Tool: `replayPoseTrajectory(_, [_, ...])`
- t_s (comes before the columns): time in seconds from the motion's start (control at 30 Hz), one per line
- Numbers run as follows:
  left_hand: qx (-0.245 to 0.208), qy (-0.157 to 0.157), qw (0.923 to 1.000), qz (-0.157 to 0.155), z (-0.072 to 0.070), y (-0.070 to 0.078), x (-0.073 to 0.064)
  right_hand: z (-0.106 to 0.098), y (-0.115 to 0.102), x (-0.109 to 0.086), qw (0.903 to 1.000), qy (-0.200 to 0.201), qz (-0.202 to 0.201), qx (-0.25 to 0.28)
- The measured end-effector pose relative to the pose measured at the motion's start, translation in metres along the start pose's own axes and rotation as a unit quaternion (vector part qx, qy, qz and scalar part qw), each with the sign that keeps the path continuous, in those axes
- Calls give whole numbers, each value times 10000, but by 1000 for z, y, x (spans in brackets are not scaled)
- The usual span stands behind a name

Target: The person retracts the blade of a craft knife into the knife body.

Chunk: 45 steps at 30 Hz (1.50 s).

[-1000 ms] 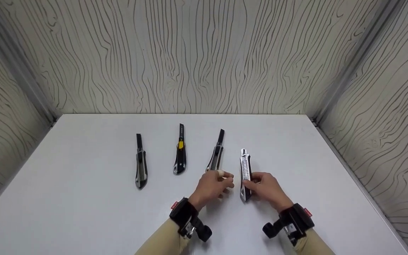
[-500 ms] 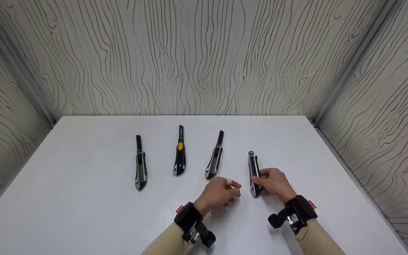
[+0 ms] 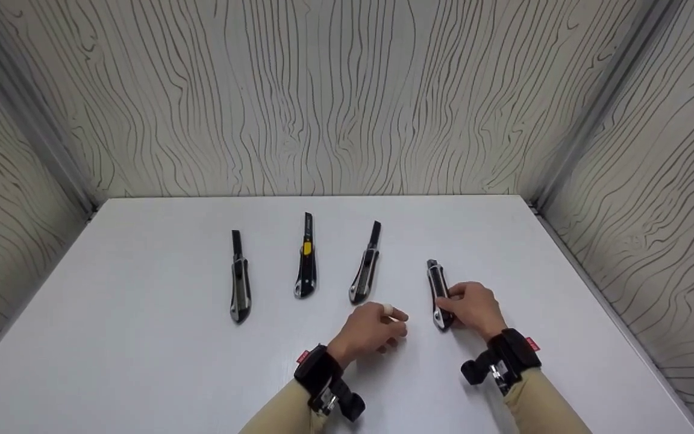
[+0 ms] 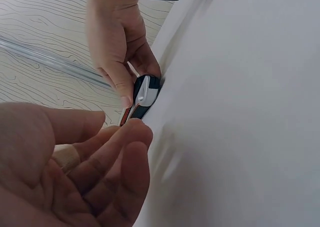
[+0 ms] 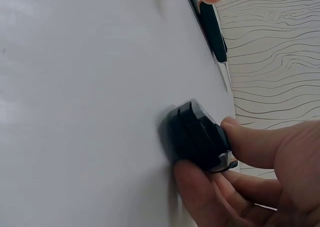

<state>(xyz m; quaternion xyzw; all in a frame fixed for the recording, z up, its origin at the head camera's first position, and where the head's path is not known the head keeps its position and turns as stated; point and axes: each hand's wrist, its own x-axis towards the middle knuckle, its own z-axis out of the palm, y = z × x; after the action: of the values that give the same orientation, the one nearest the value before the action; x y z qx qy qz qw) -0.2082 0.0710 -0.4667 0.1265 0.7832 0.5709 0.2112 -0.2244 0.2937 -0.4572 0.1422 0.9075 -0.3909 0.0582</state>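
Observation:
In the head view my right hand (image 3: 476, 308) pinches a black and silver utility knife (image 3: 438, 288) by its lower half, thumb on one side. The knife tilts slightly left at its tip, and no long blade shows. The right wrist view shows the rear end of this utility knife (image 5: 192, 137) between thumb and fingers, close to the table. My left hand (image 3: 371, 330) is beside it to the left, fingers loosely bent and holding nothing. In the left wrist view the fingers (image 4: 132, 177) have a gap before the thumb; one finger bears a pale band.
Three more utility knives lie on the white table (image 3: 142, 361) with long dark blades out: a grey-black one (image 3: 240, 289), one with a yellow slider (image 3: 307, 268) and another grey-black one (image 3: 364, 276). Wood-patterned walls (image 3: 347, 108) rise behind and at both sides.
My right hand has shifted right with the utility knife, which has turned from showing a light, marked face to a dark one. My left hand has moved slightly right, uncovering the third knife's end.

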Motion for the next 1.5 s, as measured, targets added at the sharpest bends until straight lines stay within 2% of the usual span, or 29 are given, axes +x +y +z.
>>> replayPoseTrajectory(0.2, [-11, 74, 10000, -7, -9, -2, -1, -3, -4, 4, 9993, -55, -22, -359])
replayPoseTrajectory(0.33, [82, 155, 9998, -12, -18, -3, -2, -5, -11, 8, 9971, 308, -282, -638])
replayPoseTrajectory(0.43, [173, 224, 9996, -5, -26, -3, -3, -1, -23, 11, 9950, 671, -488, -559])
replayPoseTrajectory(0.5, [275, 312, 9991, 30, -32, -3, -3, 5, -34, 13, 9951, 695, -574, -419])
replayPoseTrajectory(0.6, [485, 544, 9973, 90, -40, -4, -3, 19, -53, 15, 9974, 411, -553, -206])
replayPoseTrajectory(0.77, [830, 1041, 9911, 19, -51, -9, -3, 47, -77, 23, 9983, -126, -560, 64])
replayPoseTrajectory(0.83, [1148, 1241, 9856, 27, -53, -11, -2, 57, -83, 26, 9981, -222, -562, 98])
replayPoseTrajectory(0.9, [1602, 1470, 9760, 71, -53, -12, 0, 64, -88, 28, 9982, -301, -486, 189])
replayPoseTrajectory(1.0, [2435, 1878, 9514, 150, -50, -13, 4, 71, -93, 31, 9977, -417, -365, 381])
replayPoseTrajectory(1.13, [3059, 2240, 9253, 69, -46, -11, 9, 76, -100, 37, 9970, -535, -317, 456])
replayPoseTrajectory(1.33, [3439, 2484, 9055, -12, -37, -9, 19, 78, -101, 43, 9983, -413, -321, 244])
replayPoseTrajectory(1.5, [3603, 2624, 8952, 44, -34, -10, 27, 81, -103, 45, 9982, -355, -390, 278])
